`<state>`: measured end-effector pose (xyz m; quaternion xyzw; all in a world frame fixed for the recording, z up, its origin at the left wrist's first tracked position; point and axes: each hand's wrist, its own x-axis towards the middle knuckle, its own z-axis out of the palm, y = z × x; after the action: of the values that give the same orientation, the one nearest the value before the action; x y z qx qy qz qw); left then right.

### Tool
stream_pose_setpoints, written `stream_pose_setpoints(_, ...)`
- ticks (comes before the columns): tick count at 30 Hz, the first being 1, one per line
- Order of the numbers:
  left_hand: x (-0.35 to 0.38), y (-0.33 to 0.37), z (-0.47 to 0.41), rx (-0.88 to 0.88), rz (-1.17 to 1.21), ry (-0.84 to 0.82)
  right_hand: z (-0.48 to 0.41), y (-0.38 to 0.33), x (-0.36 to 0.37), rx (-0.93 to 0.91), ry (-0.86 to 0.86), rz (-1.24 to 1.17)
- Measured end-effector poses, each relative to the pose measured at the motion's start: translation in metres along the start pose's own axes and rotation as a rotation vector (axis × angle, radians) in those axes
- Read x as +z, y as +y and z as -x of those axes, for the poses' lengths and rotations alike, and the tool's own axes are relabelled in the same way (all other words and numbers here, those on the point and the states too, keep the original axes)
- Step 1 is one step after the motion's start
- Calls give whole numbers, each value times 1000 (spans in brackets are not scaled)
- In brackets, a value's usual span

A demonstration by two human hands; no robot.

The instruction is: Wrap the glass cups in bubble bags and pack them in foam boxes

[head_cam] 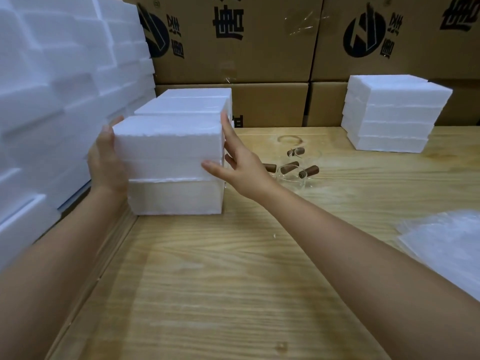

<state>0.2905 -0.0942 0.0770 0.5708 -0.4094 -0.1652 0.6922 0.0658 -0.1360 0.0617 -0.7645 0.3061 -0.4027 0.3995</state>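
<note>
A white foam box (168,146) sits on top of another foam box (176,197) at the left of the wooden table. My left hand (106,162) presses flat against the upper box's left side. My right hand (239,162) lies against its right side with straight fingers, the thumb on the front edge. Several clear glass cups (291,170) with brown wooden handles lie on the table just right of my right hand. A pile of bubble bags (444,240) lies at the right edge.
More foam boxes (192,102) stand behind the held one. A stack of foam boxes (389,115) stands at the back right. A wall of foam pieces (59,81) fills the left. Cardboard cartons (259,48) line the back.
</note>
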Motion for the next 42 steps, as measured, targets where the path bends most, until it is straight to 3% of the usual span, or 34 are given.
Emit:
stream_pose_setpoints(6,1,-7,-12,-13,-17,3,-2,3,3,0,28,2)
stream_pose_setpoints(10,-1,3,1,-9,117,19,4,-1,2,-4,41,37)
stream_pose_setpoints(13,2,15,25,297,126,255,22,-5,-8,-4,163,27)
stream_pose_setpoints(15,15,22,52,549,-2,377,44,-1,-20,-20,419,-42)
stream_pose_setpoints(17,38,26,86,761,-90,327,71,11,-37,-19,694,-55)
stream_pose_setpoints(19,67,23,124,860,-130,101,99,27,-58,67,824,-88)
stream_pose_setpoints(21,94,15,156,793,-107,-104,123,39,-78,206,823,-122)
stream_pose_setpoints(23,116,4,177,582,-112,-232,142,49,-97,334,774,-96)
stream_pose_setpoints(27,156,-18,179,132,-294,-342,158,55,-115,371,722,-90)
stream_pose_setpoints(29,173,-24,171,7,-332,-355,156,56,-115,375,729,-101)
stream_pose_setpoints(42,212,-33,155,-101,-354,-385,149,62,-110,381,650,-41)
